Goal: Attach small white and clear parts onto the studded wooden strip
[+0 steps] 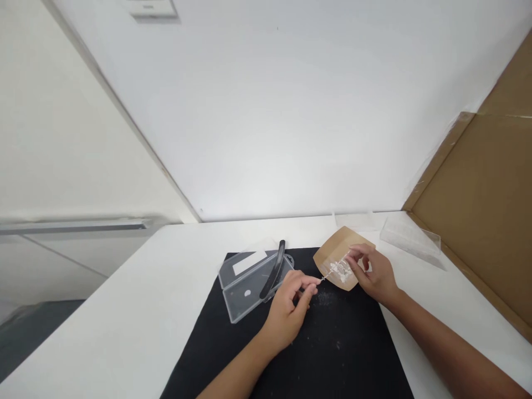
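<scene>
A thin whitish strip [330, 273] with small bumps spans the gap between my hands. My left hand [291, 302] pinches its lower end between thumb and finger. My right hand [374, 271] is closed around its upper end, over a brown paper tray [338, 244]. Several small white pieces [341, 271] lie in the tray; their kind is too small to make out. Left of my left hand, a clear hinged plastic case [239, 299] lies opened flat, with a white label on it. A black curved tool, seemingly a handle [274, 274], rests across the case.
A black mat [328, 354] with whitish specks covers part of the white table [124, 321]. Clear plastic boxes [409, 239] stand at the back right, near a brown cardboard panel [490, 210]. A white wall [270, 122] rises behind the table.
</scene>
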Demonstrator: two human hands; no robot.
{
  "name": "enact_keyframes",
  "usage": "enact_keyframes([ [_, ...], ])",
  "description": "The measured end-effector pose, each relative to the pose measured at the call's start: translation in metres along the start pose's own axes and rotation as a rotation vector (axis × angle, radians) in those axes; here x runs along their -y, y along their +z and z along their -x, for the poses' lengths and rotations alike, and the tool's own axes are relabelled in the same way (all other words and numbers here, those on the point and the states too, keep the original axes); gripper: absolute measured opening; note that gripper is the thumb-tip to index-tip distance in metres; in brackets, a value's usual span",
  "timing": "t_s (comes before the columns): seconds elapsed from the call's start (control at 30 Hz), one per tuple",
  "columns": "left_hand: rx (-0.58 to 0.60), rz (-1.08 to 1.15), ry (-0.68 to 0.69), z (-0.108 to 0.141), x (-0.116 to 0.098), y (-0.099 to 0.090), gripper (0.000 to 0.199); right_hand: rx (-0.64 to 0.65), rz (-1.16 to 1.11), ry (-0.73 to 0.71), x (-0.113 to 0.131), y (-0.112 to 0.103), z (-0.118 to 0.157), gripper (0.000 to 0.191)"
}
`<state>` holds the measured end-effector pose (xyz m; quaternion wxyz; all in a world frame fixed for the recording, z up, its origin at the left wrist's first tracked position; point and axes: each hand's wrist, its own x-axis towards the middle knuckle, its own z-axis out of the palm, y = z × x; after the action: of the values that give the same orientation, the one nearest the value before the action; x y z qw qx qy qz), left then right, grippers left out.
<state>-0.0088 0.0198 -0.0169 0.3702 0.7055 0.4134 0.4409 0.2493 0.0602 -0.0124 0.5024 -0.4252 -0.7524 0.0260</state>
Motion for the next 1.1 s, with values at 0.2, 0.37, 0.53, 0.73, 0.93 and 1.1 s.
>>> enact_keyframes([
  [0.2, -0.007, -0.026, 0.024, -0.001, 0.0, 0.001, 0.03, -0.026, 0.099, -0.133, -0.004, -0.002, -0.006, 0.031],
  [0.37, -0.025, -0.061, 0.05, -0.003, -0.001, 0.0, 0.029, -0.033, 0.233, -0.227, -0.01, -0.006, -0.006, 0.032],
  [0.53, -0.034, -0.086, 0.071, -0.002, 0.003, 0.0, 0.028, -0.061, 0.306, -0.266, -0.01, -0.008, -0.006, 0.031],
  [0.73, -0.028, -0.103, 0.104, -0.002, 0.003, 0.0, 0.027, -0.051, 0.311, -0.312, -0.011, -0.008, -0.008, 0.025],
  [0.93, -0.035, -0.114, 0.117, -0.003, 0.002, -0.002, 0.025, -0.037, 0.243, -0.304, -0.014, -0.008, -0.007, 0.022],
  [1.1, -0.049, -0.163, 0.164, -0.003, 0.003, -0.002, 0.023, -0.02, 0.168, -0.309, -0.017, -0.007, -0.007, 0.027],
])
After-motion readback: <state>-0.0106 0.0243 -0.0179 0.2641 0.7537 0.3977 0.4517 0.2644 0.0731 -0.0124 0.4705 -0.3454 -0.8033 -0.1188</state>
